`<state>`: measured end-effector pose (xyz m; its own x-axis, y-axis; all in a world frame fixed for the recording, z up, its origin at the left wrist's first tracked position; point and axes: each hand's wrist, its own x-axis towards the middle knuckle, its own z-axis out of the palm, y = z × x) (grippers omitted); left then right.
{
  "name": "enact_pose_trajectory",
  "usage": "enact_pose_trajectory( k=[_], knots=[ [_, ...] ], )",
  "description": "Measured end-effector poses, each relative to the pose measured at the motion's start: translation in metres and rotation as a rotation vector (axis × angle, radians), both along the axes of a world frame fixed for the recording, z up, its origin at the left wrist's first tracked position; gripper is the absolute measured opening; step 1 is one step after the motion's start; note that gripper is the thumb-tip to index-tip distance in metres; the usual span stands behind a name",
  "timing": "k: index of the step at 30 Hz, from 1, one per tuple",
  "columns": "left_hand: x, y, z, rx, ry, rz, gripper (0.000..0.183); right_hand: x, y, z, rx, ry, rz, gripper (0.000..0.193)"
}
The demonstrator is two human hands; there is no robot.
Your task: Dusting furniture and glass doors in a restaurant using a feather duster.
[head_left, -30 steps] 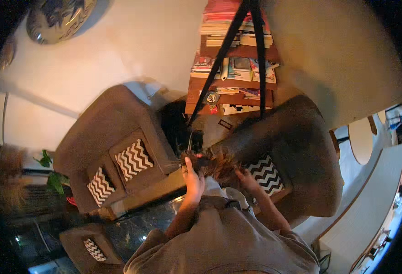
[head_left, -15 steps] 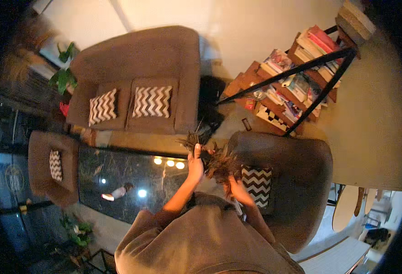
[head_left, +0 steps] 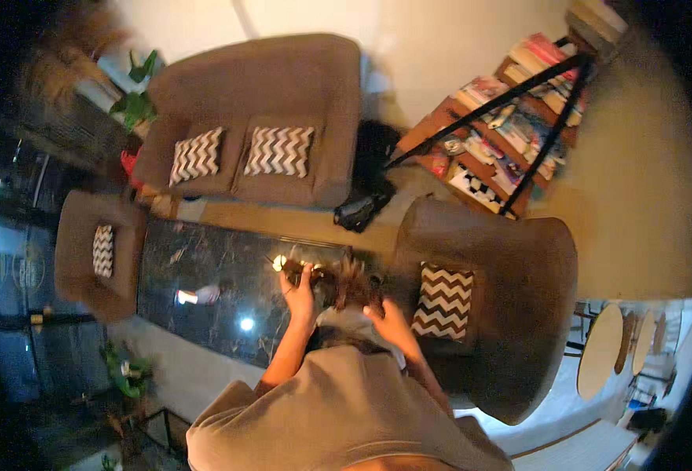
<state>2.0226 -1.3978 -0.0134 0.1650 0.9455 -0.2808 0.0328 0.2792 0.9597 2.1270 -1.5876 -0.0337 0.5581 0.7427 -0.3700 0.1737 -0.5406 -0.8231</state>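
Note:
In front of my body, over the near right end of the dark marbled table [head_left: 205,294], is a brown feathery bunch [head_left: 350,284], blurred by motion. My left hand [head_left: 300,294] is closed around its darker left part, with the thumb pointing up. On the lower right side, my right hand [head_left: 391,320] grips the same bunch, its fingers partly hidden by the brown strands. Whether it is one piece or two, I cannot tell.
A brown armchair [head_left: 511,259] with a zigzag cushion [head_left: 443,302] stands close on my right. Beyond the table is a brown sofa [head_left: 259,86]. Slanted book shelves [head_left: 495,133] with a black frame stand far right. A smaller armchair [head_left: 87,251] sits at the table's left end.
Both hands have shifted left and spread slightly farther apart with the brown feathery bunch. A black bag on the floor beyond the table now shows more clearly. The whole view has turned slightly.

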Motion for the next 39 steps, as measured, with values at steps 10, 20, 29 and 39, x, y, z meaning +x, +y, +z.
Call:
enact_pose_trajectory(
  k=[10,20,29,39],
  knots=[
    [0.110,-0.026,-0.005,-0.093,-0.385,-0.705,0.024,-0.026,-0.063,0.011,-0.060,0.144,-0.534,0.037],
    [0.137,-0.145,0.055,-0.086,-0.507,-1.422,0.036,-0.099,-0.139,0.088,0.113,-0.122,-1.156,0.052],
    [0.074,-0.270,0.125,-0.287,-0.743,-2.261,0.038,-0.187,-0.247,0.119,0.064,-0.380,-1.219,0.058],
    [-0.060,-0.391,0.129,-0.301,-0.197,-2.942,0.034,-0.372,-0.218,0.136,0.023,-0.398,-2.067,0.061]
  ],
)
